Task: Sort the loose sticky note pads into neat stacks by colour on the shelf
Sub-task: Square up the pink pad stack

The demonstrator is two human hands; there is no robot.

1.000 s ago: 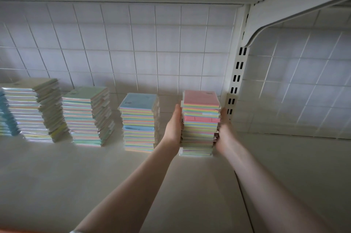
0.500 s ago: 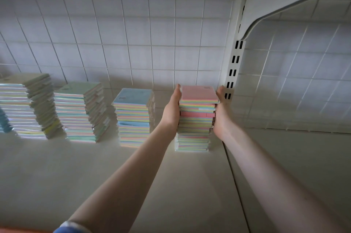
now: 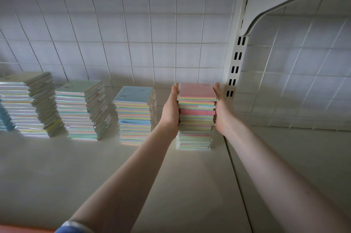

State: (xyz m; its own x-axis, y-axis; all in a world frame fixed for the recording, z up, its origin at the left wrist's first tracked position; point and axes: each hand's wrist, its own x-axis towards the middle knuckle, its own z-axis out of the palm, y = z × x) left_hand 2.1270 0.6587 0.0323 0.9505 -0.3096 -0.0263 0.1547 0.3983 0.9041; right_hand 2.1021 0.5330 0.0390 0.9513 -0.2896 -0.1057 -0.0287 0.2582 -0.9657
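- Now squaring the pink-topped stack of pastel sticky note pads (image 3: 196, 117), standing on the pale shelf (image 3: 117, 179) at the right end of the row, just beside the slotted white upright (image 3: 236, 69).
- Best done by pressing evenly from both sides, nudging stray edges flush, without tipping the column.
- Left hand (image 3: 171, 111) flat against the stack's left face, fingers straight and together, reaching to the top pad.
- Right hand (image 3: 221, 108) likewise flat on the right face, so stack sandwiched between palms.
- Blue-topped stack (image 3: 134, 115) near on the left; green-topped stack (image 3: 83, 109) and pale-topped stack (image 3: 26, 103) beyond.
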